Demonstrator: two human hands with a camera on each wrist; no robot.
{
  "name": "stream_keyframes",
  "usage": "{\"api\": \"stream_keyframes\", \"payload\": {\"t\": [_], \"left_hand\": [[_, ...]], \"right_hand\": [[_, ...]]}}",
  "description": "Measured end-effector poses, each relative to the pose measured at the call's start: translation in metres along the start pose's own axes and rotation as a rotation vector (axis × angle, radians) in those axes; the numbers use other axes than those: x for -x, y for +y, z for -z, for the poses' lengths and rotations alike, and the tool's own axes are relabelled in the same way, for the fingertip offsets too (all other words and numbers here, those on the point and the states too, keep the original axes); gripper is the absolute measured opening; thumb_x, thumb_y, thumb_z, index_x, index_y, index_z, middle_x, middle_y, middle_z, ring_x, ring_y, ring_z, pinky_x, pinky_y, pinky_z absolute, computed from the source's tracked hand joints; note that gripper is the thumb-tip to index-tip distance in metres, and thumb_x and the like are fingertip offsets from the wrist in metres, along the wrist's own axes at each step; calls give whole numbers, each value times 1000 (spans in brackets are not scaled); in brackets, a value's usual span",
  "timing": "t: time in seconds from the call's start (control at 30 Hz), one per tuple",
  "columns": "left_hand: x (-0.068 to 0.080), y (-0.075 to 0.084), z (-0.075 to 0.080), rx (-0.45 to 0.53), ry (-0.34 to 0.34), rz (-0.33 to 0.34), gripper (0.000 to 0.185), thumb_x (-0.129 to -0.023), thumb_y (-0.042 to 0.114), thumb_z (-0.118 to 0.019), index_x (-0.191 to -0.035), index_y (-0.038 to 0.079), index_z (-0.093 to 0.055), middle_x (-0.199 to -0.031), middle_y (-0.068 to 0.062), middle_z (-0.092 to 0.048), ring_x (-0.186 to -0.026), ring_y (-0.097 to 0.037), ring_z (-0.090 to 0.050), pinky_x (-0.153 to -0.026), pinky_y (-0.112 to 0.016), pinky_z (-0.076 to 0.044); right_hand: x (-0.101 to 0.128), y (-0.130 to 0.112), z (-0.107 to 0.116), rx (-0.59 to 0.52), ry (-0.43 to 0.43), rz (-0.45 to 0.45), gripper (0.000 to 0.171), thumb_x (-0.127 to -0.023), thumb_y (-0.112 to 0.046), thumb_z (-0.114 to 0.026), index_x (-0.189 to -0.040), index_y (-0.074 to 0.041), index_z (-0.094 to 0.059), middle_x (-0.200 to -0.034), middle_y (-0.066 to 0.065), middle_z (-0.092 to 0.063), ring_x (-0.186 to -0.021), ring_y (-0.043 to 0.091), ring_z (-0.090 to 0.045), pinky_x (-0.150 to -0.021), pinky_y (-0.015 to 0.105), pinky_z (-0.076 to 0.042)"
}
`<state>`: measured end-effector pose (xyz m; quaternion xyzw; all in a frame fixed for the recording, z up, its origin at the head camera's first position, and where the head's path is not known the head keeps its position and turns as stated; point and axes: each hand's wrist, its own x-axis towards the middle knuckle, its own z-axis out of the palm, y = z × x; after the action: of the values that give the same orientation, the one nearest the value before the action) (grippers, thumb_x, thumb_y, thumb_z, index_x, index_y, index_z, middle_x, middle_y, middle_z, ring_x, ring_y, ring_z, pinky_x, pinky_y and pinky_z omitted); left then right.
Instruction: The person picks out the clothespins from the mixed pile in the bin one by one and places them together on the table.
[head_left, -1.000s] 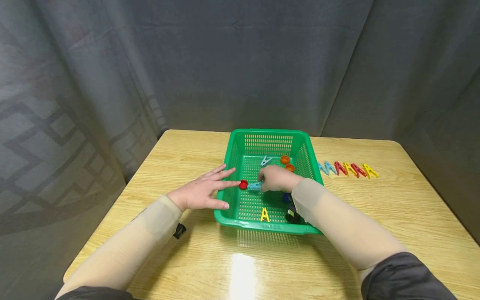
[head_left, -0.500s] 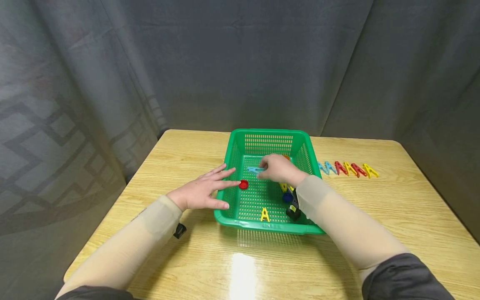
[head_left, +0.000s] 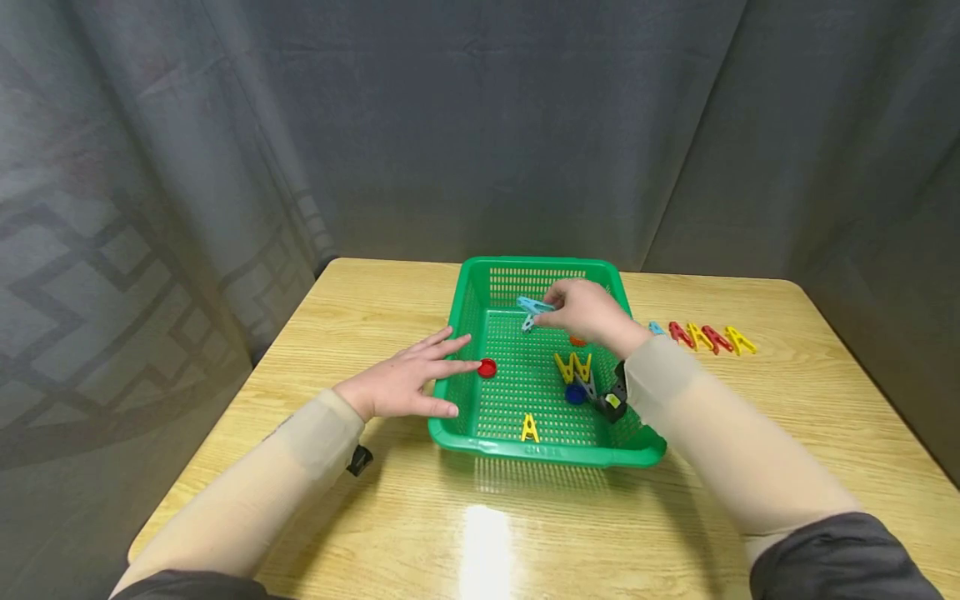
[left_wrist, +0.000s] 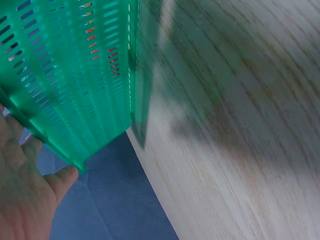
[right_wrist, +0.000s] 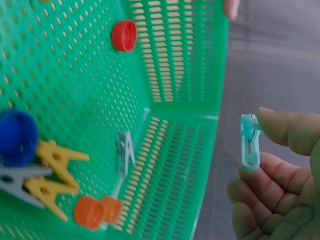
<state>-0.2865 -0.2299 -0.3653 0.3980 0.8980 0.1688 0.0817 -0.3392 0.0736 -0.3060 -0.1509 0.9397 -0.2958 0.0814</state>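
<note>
The right hand (head_left: 588,310) pinches a pale blue clothes peg (head_left: 533,305) between thumb and fingers (right_wrist: 287,131), the other fingers loosely curled beneath it, and holds it in the air over the far end of the green basket (head_left: 537,452), clear of the mesh floor; from the wrist view the peg (right_wrist: 249,140) hangs by its tail end with nothing touching it but the fingertips. The left hand (head_left: 405,379) lies flat on the worktop (head_left: 375,517) with its fingers straight and spread, the tips against the basket's left wall (left_wrist: 75,95), which looks like a way of keeping the light basket from sliding while the other hand works inside it; it holds nothing. On the basket floor lie a red bottle cap (head_left: 487,367) near the left wall, a grey peg (right_wrist: 124,151) towards the far end, two orange caps (right_wrist: 95,212), a pair of yellow pegs (head_left: 573,365) beside a blue cap (head_left: 575,393), and a single yellow peg (head_left: 529,428) close to the near rim. Out on the worktop to the right of the basket, well apart from it, a row of pegs (head_left: 705,337) in blue, red and yellow lies side by side, laid out neatly rather than dropped. A grey curtain (head_left: 480,125) hangs behind.
</note>
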Motion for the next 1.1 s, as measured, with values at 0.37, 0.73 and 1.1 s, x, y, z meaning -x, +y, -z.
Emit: {"api": "stream_keyframes", "payload": {"t": [0.37,0.73,1.1], "left_hand": [[-2,0,-1,-1,6,-1,70,-87,53,-63,-148,30,-39,-161,1,-12,-147,-24,4,-112,-59,-14],[-3,1,-1,-4,1,4,69,-87,52,-64,-148,30,-39,-161,5,-10,-147,-22,5,-113,-57,-13],[-3,1,0,-8,-2,-5,70,-88,57,-60,-148,29,-39,-161,1,-12,-147,-23,5,-113,-56,-13]], "right_hand": [[20,25,39,3,142,-34,47,-90,-35,-67,-119,1,-57,-120,20,-56,-105,35,-52,-89,51,-45],[45,62,59,-48,297,-144,52,-91,-44,-63,-115,1,-56,-110,18,-53,-93,33,-48,-76,45,-43],[62,105,52,-96,374,-262,63,-92,-50,-56,-121,7,-50,-111,22,-53,-87,32,-51,-62,36,-44]]}}
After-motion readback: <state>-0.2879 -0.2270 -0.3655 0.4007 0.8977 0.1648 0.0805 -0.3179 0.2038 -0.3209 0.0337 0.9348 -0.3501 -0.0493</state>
